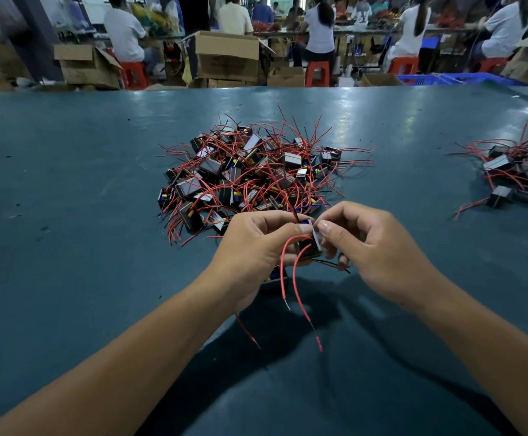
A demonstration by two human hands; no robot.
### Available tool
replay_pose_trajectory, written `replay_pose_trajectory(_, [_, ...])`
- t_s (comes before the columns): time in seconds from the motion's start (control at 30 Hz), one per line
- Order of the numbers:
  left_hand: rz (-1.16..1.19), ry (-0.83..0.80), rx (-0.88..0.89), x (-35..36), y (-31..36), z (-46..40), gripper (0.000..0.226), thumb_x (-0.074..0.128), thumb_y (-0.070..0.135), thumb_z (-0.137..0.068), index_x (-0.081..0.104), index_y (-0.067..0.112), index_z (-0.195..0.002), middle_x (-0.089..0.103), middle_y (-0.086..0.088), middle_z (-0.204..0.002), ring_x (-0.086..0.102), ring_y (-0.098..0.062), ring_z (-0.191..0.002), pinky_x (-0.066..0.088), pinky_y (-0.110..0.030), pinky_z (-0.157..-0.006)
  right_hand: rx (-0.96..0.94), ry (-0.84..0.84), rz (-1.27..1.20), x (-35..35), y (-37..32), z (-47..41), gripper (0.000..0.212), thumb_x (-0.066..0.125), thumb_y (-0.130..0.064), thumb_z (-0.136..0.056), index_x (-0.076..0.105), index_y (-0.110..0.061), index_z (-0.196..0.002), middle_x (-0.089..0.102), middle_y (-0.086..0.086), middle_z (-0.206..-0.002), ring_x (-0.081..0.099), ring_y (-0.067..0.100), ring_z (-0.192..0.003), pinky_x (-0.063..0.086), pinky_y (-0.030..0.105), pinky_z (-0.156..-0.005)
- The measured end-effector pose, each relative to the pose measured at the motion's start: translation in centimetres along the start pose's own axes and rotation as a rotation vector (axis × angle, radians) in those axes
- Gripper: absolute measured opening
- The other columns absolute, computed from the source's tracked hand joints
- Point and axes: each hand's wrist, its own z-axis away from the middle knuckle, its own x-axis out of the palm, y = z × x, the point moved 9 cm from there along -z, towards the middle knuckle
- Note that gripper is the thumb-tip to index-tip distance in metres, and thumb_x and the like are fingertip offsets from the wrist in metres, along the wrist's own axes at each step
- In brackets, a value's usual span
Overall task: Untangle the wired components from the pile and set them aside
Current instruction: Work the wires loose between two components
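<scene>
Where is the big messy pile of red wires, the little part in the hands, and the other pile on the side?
Big pile [256, 174], head view, its tangled middle.
Held component [311, 243], head view, its dark body between both hands.
Side pile [514, 174], head view, its middle.

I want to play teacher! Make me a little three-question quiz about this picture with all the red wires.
1. True or false: both hands hold one component between them.
2. Where is the smaller group of components? A) to the right of the big pile B) on a stool C) in a cardboard box
3. Fill in: the wires hanging from the held component are mostly ____.

Key: 1 true, the left hand and right hand grip it; 2 A; 3 red.
</scene>
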Motion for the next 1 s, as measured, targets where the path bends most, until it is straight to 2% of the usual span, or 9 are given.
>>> replay_pose_trajectory(0.1, [0.026,-0.025,-0.015,0.1,-0.1,0.0,0.013,0.067,0.005,-0.09,0.075,0.001,-0.1,0.075,-0.022,-0.091,0.073,-0.027,-0.077,0.063,-0.031,-0.07,-0.003,0.007,0.004,0.0,0.0,-0.1,0.014,0.058,-0.035,-0.09,0.067,-0.026,-0.087,0.067,-0.005,-0.072,0.064,0.011,-0.066,0.05,0.022,-0.057])
replay_pose_trajectory(0.27, [0.039,-0.014,-0.001,0.2,0.2,0.1,0.013,0.065,0.0,-0.091,0.073,0.0,-0.101,0.073,-0.026,-0.099,0.071,-0.026,-0.078,0.059,-0.025,-0.065,0.016,0.029,-0.018,-0.4,0.1,-0.2,0.014,0.056,-0.034,-0.092,0.067,-0.026,-0.088,0.067,-0.006,-0.072,0.063,0.01,-0.065,0.051,0.026,-0.055])
replay_pose_trajectory(0.47, [0.023,0.045,0.063,0.0,0.8,0.2,0.011,0.065,-0.006,-0.088,0.071,-0.004,-0.098,0.072,-0.029,-0.093,0.071,-0.028,-0.076,0.06,-0.027,-0.061,0.033,0.016,-0.034,-0.1,0.0,0.0,0.013,0.056,-0.031,-0.093,0.067,-0.025,-0.088,0.068,-0.005,-0.073,0.063,0.011,-0.065,0.049,0.022,-0.054])
replay_pose_trajectory(0.57, [-0.021,0.083,0.089,-0.4,0.8,0.1,0.012,0.069,-0.003,-0.087,0.071,-0.006,-0.099,0.074,-0.025,-0.088,0.072,-0.025,-0.072,0.058,-0.025,-0.059,0.052,0.026,-0.045,-0.1,-0.3,0.0,0.016,0.057,-0.041,-0.089,0.067,-0.029,-0.089,0.068,-0.006,-0.074,0.064,0.01,-0.066,0.05,0.022,-0.053])
replay_pose_trajectory(0.67, [-0.043,0.1,0.127,-0.5,0.7,0.1,0.012,0.07,-0.001,-0.089,0.07,-0.006,-0.099,0.074,-0.023,-0.087,0.073,-0.023,-0.072,0.059,-0.027,-0.064,0.102,0.073,-0.079,-0.1,-0.4,0.5,0.037,0.064,-0.062,-0.076,0.066,-0.028,-0.09,0.066,-0.005,-0.072,0.063,0.01,-0.064,0.051,0.028,-0.048])
replay_pose_trajectory(0.73, [-0.132,0.096,0.182,-0.3,1.0,0.3,0.007,0.069,0.001,-0.09,0.071,-0.002,-0.097,0.074,-0.024,-0.09,0.071,-0.021,-0.075,0.06,-0.03,-0.07,0.178,0.07,-0.095,0.2,0.0,0.9,0.05,0.071,-0.067,-0.065,0.064,-0.027,-0.095,0.066,0.0,-0.072,0.065,0.013,-0.062,0.051,0.032,-0.046])
replay_pose_trajectory(0.83, [-0.249,0.086,0.192,-0.1,0.9,0.3,0.006,0.066,0.002,-0.093,0.07,0.002,-0.098,0.072,-0.024,-0.092,0.069,-0.018,-0.074,0.059,-0.028,-0.064,0.266,-0.01,-0.127,1.2,0.3,1.2,0.06,0.084,-0.055,-0.066,0.056,-0.024,-0.109,0.068,0.003,-0.067,0.066,0.017,-0.057,0.051,0.032,-0.046])
replay_pose_trajectory(0.93, [-0.218,0.093,0.138,-0.2,0.5,0.2,0.007,0.064,0.003,-0.094,0.07,0.007,-0.095,0.072,-0.025,-0.095,0.069,-0.017,-0.072,0.056,-0.022,-0.057,0.322,-0.067,-0.213,1.3,0.5,1.3,0.047,0.08,-0.024,-0.079,0.052,-0.022,-0.117,0.071,0.011,-0.069,0.067,0.023,-0.055,0.052,0.033,-0.045])
replay_pose_trajectory(1.0, [-0.177,0.094,0.108,-0.3,0.3,0.1,0.005,0.064,0.002,-0.093,0.067,0.005,-0.096,0.072,-0.026,-0.096,0.069,-0.025,-0.078,0.059,-0.029,-0.06,0.33,-0.105,-0.222,1.4,0.4,1.4,0.045,0.078,-0.022,-0.081,0.052,-0.024,-0.118,0.07,0.012,-0.069,0.067,0.024,-0.056,0.052,0.032,-0.046])
